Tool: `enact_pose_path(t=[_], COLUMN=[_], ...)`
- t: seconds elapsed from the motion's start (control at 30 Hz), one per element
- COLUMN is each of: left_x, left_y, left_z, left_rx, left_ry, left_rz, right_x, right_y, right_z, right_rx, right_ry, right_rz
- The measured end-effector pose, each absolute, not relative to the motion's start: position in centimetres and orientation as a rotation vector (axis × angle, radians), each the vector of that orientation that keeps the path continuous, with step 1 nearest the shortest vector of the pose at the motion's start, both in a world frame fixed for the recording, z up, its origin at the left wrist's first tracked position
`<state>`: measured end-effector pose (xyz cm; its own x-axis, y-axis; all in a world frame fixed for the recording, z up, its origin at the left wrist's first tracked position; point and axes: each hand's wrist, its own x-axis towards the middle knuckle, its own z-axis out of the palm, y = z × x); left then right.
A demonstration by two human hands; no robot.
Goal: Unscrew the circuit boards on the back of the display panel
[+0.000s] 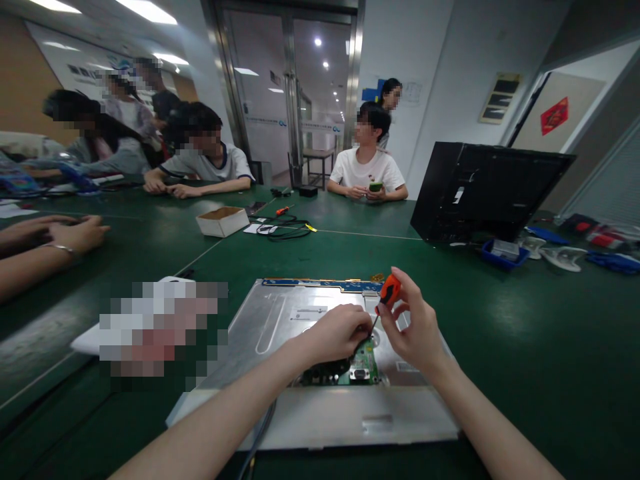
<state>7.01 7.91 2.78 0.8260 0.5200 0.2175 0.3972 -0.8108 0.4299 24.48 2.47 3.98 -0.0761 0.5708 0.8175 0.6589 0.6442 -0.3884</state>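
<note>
My right hand (417, 327) is closed in a pinch on a small orange and black screwdriver (390, 290). Its thin shaft slants down and left toward a green circuit board (369, 365). Right beside the tip, my left hand (343, 328) has its fingers curled together over the board; what they hold, if anything, is hidden. The board sits on the metal back of a flat display panel (280, 313) lying on the table. A narrow blue circuit strip (310, 285) runs along the panel's far edge. Dark parts and a cable (265, 427) show beneath my left forearm.
On the green table (525, 353), a black monitor (490, 190) stands at the right near a blue tray (505, 253). Beyond the panel are an open cardboard box (223, 221), black cables (285, 228) and another orange screwdriver (283, 210). Several people sit or stand around; another person's hands (75, 233) rest at left.
</note>
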Motion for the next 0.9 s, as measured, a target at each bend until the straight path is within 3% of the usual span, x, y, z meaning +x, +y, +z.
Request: enact_pose_path(t=[0.9], left_x=[7.01], left_y=[8.07], left_z=[2.61], left_rx=[2.613], left_ry=[0.672], left_rz=[0.467], right_x=[24.33], right_y=[2.44], right_z=[3.84], right_rx=[-1.004], right_ry=[-1.744], right_rz=[-0.115])
